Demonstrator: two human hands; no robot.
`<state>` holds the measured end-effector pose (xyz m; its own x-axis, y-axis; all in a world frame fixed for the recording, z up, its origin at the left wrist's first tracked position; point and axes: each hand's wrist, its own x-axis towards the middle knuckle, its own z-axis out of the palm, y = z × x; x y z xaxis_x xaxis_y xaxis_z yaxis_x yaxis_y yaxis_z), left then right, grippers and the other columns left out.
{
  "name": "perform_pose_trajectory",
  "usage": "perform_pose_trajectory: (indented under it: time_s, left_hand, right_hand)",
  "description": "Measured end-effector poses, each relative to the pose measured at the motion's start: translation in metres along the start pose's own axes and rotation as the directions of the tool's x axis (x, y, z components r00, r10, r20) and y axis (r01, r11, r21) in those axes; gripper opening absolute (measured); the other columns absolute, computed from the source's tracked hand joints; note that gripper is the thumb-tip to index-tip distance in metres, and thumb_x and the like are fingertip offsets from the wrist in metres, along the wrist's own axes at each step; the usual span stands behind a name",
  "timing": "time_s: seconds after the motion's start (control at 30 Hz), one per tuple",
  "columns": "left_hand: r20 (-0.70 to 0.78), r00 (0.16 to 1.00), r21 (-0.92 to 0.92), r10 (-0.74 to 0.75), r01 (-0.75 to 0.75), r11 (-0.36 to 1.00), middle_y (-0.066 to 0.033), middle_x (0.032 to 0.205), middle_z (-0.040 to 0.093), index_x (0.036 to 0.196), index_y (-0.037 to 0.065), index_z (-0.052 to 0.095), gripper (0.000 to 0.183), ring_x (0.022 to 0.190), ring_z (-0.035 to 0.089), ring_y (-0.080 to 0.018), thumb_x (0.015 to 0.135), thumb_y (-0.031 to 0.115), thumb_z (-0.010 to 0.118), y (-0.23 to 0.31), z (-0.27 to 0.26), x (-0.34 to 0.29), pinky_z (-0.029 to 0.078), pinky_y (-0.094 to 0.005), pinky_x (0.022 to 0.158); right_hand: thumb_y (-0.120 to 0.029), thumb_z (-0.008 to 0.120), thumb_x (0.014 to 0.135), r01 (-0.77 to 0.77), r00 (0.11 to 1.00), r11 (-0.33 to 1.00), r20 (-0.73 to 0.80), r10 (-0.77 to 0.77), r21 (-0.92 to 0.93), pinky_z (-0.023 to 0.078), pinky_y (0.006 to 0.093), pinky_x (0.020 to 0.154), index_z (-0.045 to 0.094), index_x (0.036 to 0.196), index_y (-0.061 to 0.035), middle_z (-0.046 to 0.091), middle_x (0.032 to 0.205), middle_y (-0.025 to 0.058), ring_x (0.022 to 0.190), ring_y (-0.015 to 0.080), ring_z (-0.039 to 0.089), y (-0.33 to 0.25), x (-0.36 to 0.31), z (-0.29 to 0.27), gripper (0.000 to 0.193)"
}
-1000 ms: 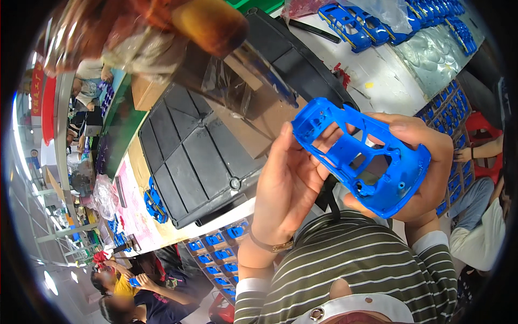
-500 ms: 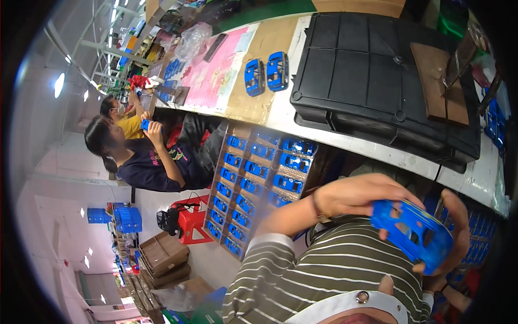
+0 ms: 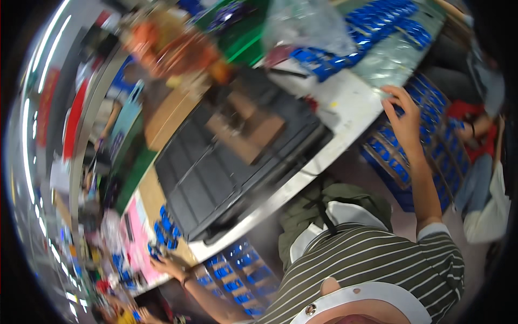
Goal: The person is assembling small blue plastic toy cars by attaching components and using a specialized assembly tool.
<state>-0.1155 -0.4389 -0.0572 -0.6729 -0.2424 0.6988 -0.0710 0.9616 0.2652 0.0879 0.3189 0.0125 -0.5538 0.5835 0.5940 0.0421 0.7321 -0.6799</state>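
Observation:
At the left end of the worktable, my left hand reaches out with its fingers on a blue toy car body, which is at the table surface. Beside it two more blue car shells lie on the brown board. My right hand is stretched far to the right, above the table's corner. Its fingers curl to a pinch by a small pale spot; what is between the fingertips is too blurred to tell.
A large black plastic bin fills the table's middle, with brown board pieces on top. Many blue parts and a clear plastic bag lie at the far right. Trays of blue shells stand below the edge. A person in red sits at right.
My hands have parted from in front of my body. The left has carried the blue car body to the table beside the other two; the right has swung out right. The view has turned right.

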Motion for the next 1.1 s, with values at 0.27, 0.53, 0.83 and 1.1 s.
perform_pose_trajectory:
  time_s: [0.27,0.53,0.83,1.1]
  left_hand:
    - [0.023,0.973,0.011,0.230,-0.230,0.973,-0.0287,0.124,0.051,0.122,-0.008,0.052,0.042,0.115,0.047,-0.0407,0.095,0.023,0.045,0.012,0.033,0.021,0.033,-0.0465,0.101]
    - [0.182,0.946,-0.312,-0.268,0.313,0.897,-0.0249,0.117,0.058,0.117,-0.011,0.054,0.044,0.103,0.057,-0.0329,0.098,0.027,0.041,0.215,-0.102,-0.023,0.042,-0.0370,0.094]
    - [0.036,0.977,-0.554,0.209,-0.155,0.818,-0.0144,0.097,0.062,0.101,-0.010,0.058,0.028,0.091,0.059,-0.0228,0.097,0.007,0.037,0.364,-0.124,-0.080,0.048,-0.0347,0.087]
    - [0.234,0.538,-0.971,0.810,0.090,0.221,-0.0182,0.094,0.065,0.098,-0.005,0.062,0.020,0.087,0.063,-0.0285,0.083,0.001,0.051,0.488,-0.114,-0.129,0.049,-0.0364,0.082]
  right_hand:
    - [-0.023,0.069,0.078,-0.188,0.906,0.799,-0.414,-0.083,-0.571,0.037,0.0407,0.097,0.056,0.114,-0.0047,0.053,0.117,0.0150,0.113,0.0320,0.047,0.219,0.079,-0.097,0.043]
    - [-0.043,0.071,0.074,-0.393,0.905,0.609,-0.408,0.121,-0.689,0.045,0.0448,0.088,0.052,0.123,-0.0032,0.057,0.112,0.0201,0.105,0.0380,0.054,0.321,0.153,-0.120,0.066]
    - [-0.054,0.069,0.072,-0.491,0.868,0.532,-0.435,0.237,-0.690,0.049,0.0428,0.079,0.060,0.112,-0.0056,0.064,0.106,0.0175,0.099,0.0321,0.062,0.345,0.165,-0.129,0.063]
    - [-0.044,0.070,0.079,-0.331,0.907,0.799,-0.403,0.122,-0.502,0.048,0.0295,0.079,0.063,0.114,-0.0038,0.064,0.102,0.0149,0.091,0.0187,0.064,0.273,0.104,-0.159,0.054]
